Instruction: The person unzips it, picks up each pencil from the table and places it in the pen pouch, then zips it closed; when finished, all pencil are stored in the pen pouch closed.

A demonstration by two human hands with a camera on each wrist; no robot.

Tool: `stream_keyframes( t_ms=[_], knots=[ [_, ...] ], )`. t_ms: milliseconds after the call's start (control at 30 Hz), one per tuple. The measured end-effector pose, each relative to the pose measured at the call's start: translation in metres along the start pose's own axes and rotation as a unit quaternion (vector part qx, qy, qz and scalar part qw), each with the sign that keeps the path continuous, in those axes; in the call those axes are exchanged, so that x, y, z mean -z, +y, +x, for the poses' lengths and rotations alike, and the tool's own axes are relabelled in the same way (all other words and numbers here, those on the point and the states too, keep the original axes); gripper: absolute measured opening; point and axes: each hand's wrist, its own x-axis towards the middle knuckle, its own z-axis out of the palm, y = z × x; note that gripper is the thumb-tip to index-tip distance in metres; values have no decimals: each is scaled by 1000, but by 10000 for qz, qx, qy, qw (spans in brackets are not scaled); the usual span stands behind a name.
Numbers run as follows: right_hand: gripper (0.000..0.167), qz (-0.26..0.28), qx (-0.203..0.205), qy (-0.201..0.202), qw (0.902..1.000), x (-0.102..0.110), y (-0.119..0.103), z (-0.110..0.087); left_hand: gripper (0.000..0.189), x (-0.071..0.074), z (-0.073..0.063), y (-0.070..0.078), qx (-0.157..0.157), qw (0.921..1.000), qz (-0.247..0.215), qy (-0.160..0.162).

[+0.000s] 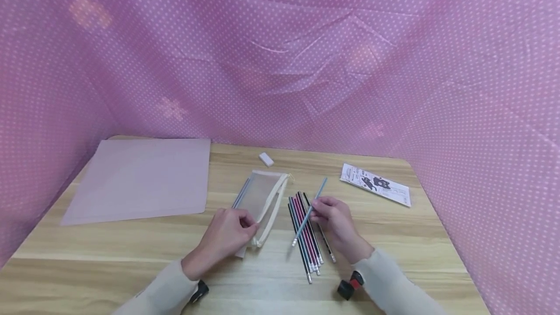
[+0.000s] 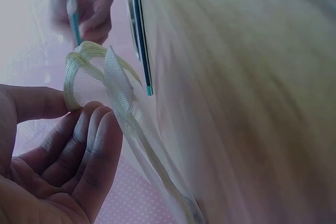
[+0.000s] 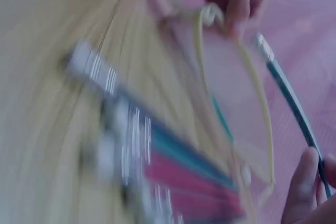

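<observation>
My left hand [image 1: 227, 232] pinches the near end of a translucent mesh zip pouch [image 1: 258, 198], whose cream-edged mouth gapes toward the right. In my right hand [image 1: 334, 220] a light blue pencil [image 1: 302, 228] is pinched near its middle, tilted, its eraser end pointing down and left. Below it lies a row of pencils [image 1: 305, 237] in dark, teal and magenta, with their erasers toward me. The left wrist view shows the thumb and fingertips at the pouch's rim [image 2: 71, 85]. In the right wrist view the pencil's metal-capped end [image 3: 265, 48] is close beside the pouch opening.
A white eraser [image 1: 266, 159] lies beyond the pouch. At the right is a flat white packet [image 1: 375, 184] with dark cartoon prints. A large pale sheet [image 1: 144, 179] covers the left back of the wooden table [image 1: 109, 261]. Pink dotted cloth [image 1: 280, 62] hangs around the table.
</observation>
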Motion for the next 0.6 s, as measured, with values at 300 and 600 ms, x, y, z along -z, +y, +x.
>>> stream_keyframes(
  t_ms=[300,600],
  knots=[
    [6,938,448,440,9936,-46,16,10,15,0,0,0,56,9999,-122,-11],
    [17,-177,34,-62,9998,-73,31,12,12,2,-1,2,-63,9994,-275,194]
  ],
)
